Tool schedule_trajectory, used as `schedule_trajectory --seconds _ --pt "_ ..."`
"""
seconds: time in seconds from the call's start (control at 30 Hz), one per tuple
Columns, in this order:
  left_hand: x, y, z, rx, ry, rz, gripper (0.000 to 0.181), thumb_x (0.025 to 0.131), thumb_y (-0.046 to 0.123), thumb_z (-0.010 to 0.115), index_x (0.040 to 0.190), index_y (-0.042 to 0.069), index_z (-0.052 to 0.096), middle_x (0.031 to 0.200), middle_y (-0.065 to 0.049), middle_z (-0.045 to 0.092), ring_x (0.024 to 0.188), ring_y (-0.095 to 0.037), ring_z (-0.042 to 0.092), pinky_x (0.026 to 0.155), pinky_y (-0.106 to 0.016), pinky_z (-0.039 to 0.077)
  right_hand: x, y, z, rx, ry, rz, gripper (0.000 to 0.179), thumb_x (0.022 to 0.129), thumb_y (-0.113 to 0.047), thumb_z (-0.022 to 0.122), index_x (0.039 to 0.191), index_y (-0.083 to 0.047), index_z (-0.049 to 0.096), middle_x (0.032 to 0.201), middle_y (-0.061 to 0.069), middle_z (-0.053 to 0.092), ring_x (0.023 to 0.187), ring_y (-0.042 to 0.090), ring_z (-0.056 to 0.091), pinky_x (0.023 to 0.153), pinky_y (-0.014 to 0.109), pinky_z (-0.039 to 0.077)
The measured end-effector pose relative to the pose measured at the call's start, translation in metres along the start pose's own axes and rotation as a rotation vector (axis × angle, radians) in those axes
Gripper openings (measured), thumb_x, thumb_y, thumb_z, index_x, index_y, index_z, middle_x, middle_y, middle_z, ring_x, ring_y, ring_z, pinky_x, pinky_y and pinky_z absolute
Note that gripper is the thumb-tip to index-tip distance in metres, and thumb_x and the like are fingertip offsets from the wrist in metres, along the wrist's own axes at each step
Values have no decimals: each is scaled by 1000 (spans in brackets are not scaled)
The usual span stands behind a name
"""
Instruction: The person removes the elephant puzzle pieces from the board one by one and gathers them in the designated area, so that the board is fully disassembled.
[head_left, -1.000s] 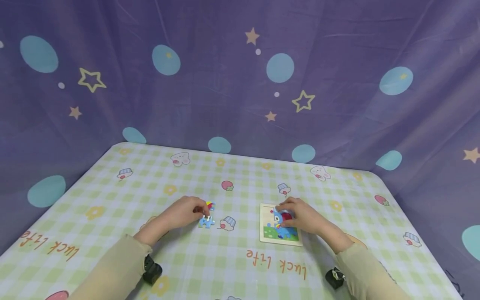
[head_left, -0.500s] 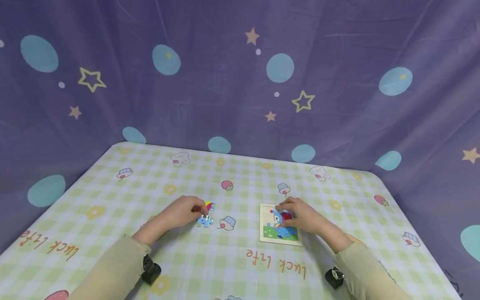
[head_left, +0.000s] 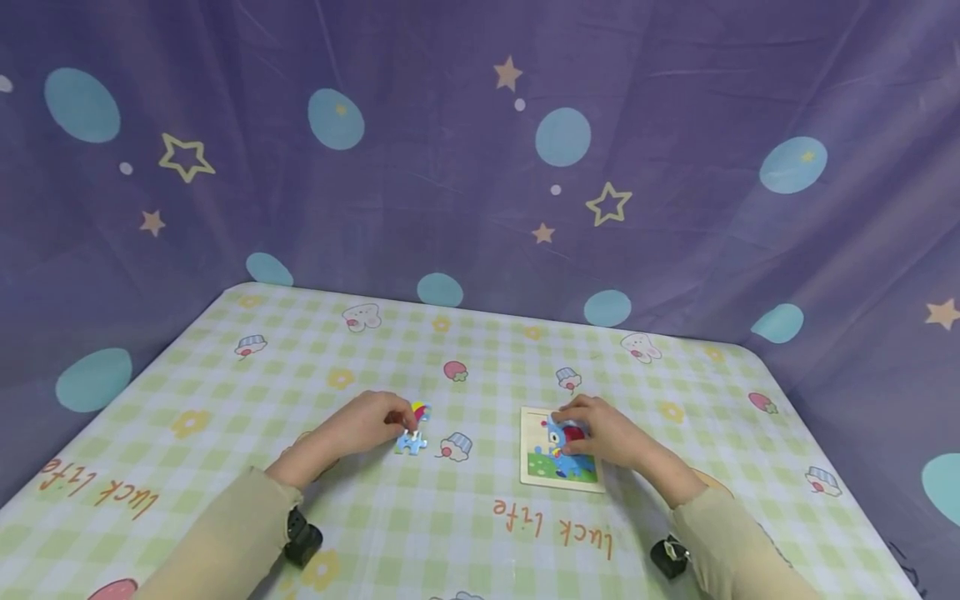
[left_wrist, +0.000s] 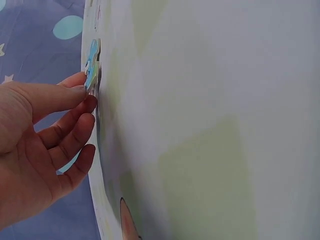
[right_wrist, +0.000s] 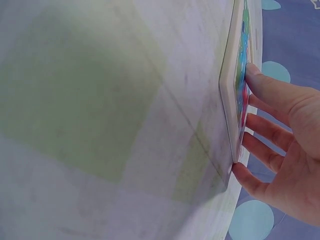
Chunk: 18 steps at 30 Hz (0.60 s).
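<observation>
In the head view my left hand [head_left: 372,421] is at a blue jigsaw piece [head_left: 411,442] left of centre. The left wrist view shows its thumb and index finger pinching this piece [left_wrist: 91,65], close over the cloth. A piece with red and yellow on it [head_left: 422,411] lies just beyond the fingertips. To the right, a square wooden puzzle board [head_left: 534,482] shows a blue animal on green ground, its right part covered by my hand. My right hand [head_left: 607,433] rests on it. In the right wrist view the thumb [right_wrist: 255,75] touches the picture; the other fingers lie at the board's edge.
A green-and-white checked cloth [head_left: 480,542] with printed cakes, fruit and lettering covers the table. Behind it hangs a purple curtain [head_left: 450,167] with stars and blue ovals. Black wrist cameras sit under both sleeves.
The blue jigsaw piece has shifted very slightly left with my left fingers. My right hand and the puzzle board stay where they were.
</observation>
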<state>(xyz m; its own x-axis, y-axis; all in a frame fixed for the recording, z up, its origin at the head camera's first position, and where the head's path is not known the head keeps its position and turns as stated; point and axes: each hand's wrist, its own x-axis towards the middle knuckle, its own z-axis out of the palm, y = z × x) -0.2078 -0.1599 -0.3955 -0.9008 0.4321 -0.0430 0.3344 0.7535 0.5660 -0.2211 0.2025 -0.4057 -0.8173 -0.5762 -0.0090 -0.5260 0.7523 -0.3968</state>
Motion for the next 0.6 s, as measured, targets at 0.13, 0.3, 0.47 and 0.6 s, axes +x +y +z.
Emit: schedule_trajectory --seconds 0.13,0.3,0.47,0.6 --pt "0 0 -1 8 1 29 15 82 2 61 77 16 65 78 5 60 71 -12 47 68 -29 40 0 0 0 2 5 -4 47 77 -30 70 117 -8 61 117 10 55 109 31 49 93 47 38" --pt "0 1 -2 19 6 43 13 82 3 62 78 15 65 76 6 58 69 -12 46 66 -28 39 0 0 0 3 6 -10 47 77 -30 70 117 -8 61 117 10 55 109 31 49 93 47 38" --pt "5 7 -2 0 22 41 11 81 5 62 80 15 66 72 6 56 67 -12 46 64 -27 39 0 0 0 4 14 -9 46 77 -29 70 117 -8 61 117 10 55 109 31 49 92 46 38" --pt "11 13 4 -2 13 70 9 81 7 62 83 14 67 70 7 54 64 -11 45 62 -26 39 -1 0 2 5 15 -6 45 77 -29 70 117 -8 62 117 10 55 108 31 50 92 47 39"
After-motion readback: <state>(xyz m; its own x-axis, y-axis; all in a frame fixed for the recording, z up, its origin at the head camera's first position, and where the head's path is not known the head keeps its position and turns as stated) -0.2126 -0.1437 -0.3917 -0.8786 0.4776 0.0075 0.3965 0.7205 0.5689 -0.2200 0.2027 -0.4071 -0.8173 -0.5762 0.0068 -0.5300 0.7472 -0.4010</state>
